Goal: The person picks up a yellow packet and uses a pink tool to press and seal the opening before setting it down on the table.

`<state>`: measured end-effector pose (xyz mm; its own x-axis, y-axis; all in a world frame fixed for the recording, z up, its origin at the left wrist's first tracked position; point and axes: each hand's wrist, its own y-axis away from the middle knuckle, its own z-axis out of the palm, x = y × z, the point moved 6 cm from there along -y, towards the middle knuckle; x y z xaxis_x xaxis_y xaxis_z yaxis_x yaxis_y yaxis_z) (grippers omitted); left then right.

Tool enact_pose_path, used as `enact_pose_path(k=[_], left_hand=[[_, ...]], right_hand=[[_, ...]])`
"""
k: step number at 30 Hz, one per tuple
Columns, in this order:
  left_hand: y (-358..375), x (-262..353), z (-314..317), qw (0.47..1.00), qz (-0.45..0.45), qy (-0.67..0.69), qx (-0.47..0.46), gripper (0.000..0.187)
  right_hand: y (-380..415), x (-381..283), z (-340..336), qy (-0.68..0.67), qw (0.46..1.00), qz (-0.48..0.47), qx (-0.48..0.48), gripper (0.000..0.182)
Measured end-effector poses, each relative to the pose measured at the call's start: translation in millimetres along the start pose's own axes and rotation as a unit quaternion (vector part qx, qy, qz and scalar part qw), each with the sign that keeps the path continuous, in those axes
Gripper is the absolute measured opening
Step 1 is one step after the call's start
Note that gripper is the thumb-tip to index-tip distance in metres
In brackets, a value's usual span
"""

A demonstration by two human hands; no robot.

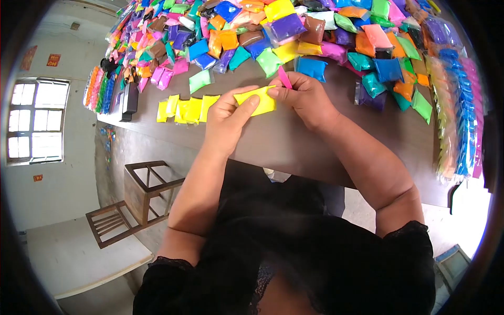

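My left hand [231, 113] grips a bright yellow packet [262, 102] above the table, its thumb pressed on the packet's face. At the packet's upper right end, my right hand [302, 97] pinches a small pink piece [285, 77] between its fingers and also touches the yellow packet. A strip of several yellow packets [188, 110] lies on the table just left of my left hand. Beyond both hands a light green packet [200, 80] and a blue packet [311, 69] lie at the near edge of a large pile.
A heap of many-coloured packets [252, 37] covers the far side of the brown table [283, 139]. Packet strips [462, 115] stand along the right edge, others [100, 89] at the far left. A black box [129, 100] is near them. A wooden chair [137, 202] is on the floor, left.
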<state>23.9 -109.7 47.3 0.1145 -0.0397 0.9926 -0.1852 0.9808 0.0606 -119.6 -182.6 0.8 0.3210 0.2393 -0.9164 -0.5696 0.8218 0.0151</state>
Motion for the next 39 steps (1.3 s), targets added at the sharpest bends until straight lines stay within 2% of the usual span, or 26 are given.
enact_pose_path(k=[2, 5, 8, 11, 15, 17, 18, 20, 21, 22, 24, 26, 29, 32, 34, 39], left_hand=[[-2, -3, -7, 0.997, -0.010, -0.077, 0.003, 0.025], [-2, 4, -10, 0.990, 0.008, -0.136, 0.023, 0.024], [-3, 6, -10, 0.995, -0.011, -0.087, 0.038, 0.025], [-4, 1, -16, 0.996, -0.030, -0.043, 0.069, 0.031], [-10, 4, -20, 0.995, -0.023, -0.066, 0.073, 0.040], [-11, 0, -16, 0.994, -0.067, 0.048, 0.069, 0.044], [-11, 2, -11, 0.994, -0.066, 0.048, 0.068, 0.044], [-10, 5, 3, 0.961, -0.039, 0.269, 0.045, 0.048], [-17, 1, 0, 0.970, -0.018, 0.236, -0.059, 0.047], [-15, -14, -6, 0.969, -0.017, 0.238, -0.061, 0.047], [-4, -3, 13, 0.983, 0.035, 0.163, -0.071, 0.042], [-6, -2, 13, 0.983, 0.043, 0.173, -0.053, 0.039], [-8, -3, 11, 0.991, 0.045, 0.120, -0.034, 0.038], [-7, -1, 11, 0.996, 0.024, 0.085, -0.008, 0.044], [-5, 4, 15, 0.986, 0.026, 0.166, 0.004, 0.042], [-5, 7, 11, 0.990, 0.017, 0.142, -0.004, 0.046]], right_hand=[[1, -1, 0, 0.005, 0.999, 0.034, 0.009, 0.015], [0, -1, 5, 0.043, 0.999, 0.006, 0.019, 0.015], [2, -2, 4, 0.067, 0.996, 0.053, 0.005, 0.016], [4, -4, 5, 0.059, 0.997, 0.053, 0.007, 0.016], [3, 1, 7, 0.093, 0.995, 0.039, -0.020, 0.015], [2, 6, 8, 0.036, 0.998, 0.044, -0.032, 0.016], [2, 5, 8, 0.037, 0.998, 0.043, -0.031, 0.016], [4, 6, 6, -0.109, 0.991, 0.077, 0.017, 0.013], [6, 6, 10, -0.107, 0.991, 0.076, 0.019, 0.013], [7, 8, 15, -0.114, 0.990, 0.076, 0.017, 0.013], [10, 8, 18, -0.121, 0.990, 0.077, 0.015, 0.014], [14, 9, 21, -0.017, 0.992, 0.118, -0.039, 0.016], [11, 10, 19, 0.030, 0.997, 0.076, -0.009, 0.016], [10, 13, 17, 0.015, 0.996, 0.082, -0.035, 0.016], [11, 8, 18, 0.023, 0.996, 0.075, -0.037, 0.015], [10, 9, 18, 0.047, 0.997, 0.047, -0.046, 0.015]])
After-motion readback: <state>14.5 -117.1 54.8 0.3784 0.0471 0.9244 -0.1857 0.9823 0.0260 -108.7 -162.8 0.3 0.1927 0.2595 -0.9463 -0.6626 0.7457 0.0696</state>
